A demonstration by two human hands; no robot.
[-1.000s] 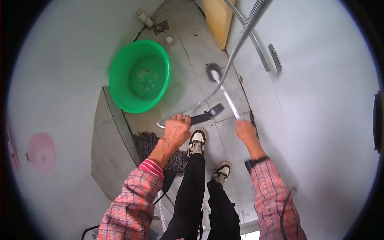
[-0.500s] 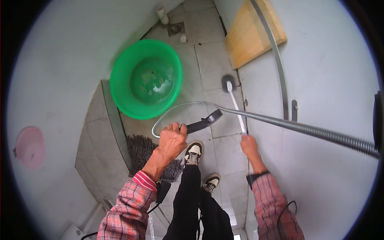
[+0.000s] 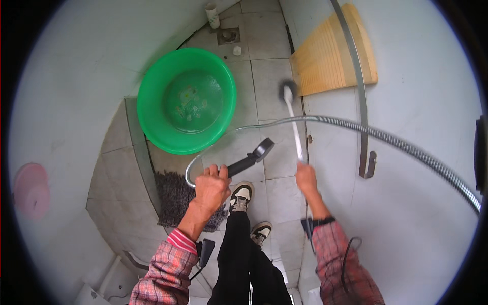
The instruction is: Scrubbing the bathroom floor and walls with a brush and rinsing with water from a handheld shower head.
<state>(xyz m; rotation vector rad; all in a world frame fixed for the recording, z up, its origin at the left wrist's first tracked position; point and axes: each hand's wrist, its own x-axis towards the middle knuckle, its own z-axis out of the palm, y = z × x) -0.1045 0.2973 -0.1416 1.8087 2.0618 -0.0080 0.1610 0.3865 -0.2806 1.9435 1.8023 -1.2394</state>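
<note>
Closed round the black handle of a shower head (image 3: pixel 251 158), my left hand (image 3: pixel 212 188) keeps it low over the floor, its round end pointing away to the right. A metal hose (image 3: pixel 386 133) loops from the handle up and across to the right edge. My right hand (image 3: pixel 306 178) grips the end of a toilet brush (image 3: pixel 296 129) with a long white handle. The brush's dark round head, blurred by motion, is at the floor tiles beside the lower corner of a wooden board. A green basin (image 3: pixel 147 114) stands ahead of my left hand, with some water and small bits in it.
The ribbed wooden board (image 3: pixel 330 56) leans on the right wall, partly behind a curved metal bar (image 3: pixel 358 76). Far ahead are a floor drain (image 3: pixel 229 36), a small white cup-like thing (image 3: pixel 212 15) and a white cap (image 3: pixel 237 51). A grey shaggy mat (image 3: pixel 178 201) lies by my feet.
The brush head has moved slightly farther away and left, with my right hand following. The hose now arches higher across the view. My left hand still holds the shower head, a little lower left.
</note>
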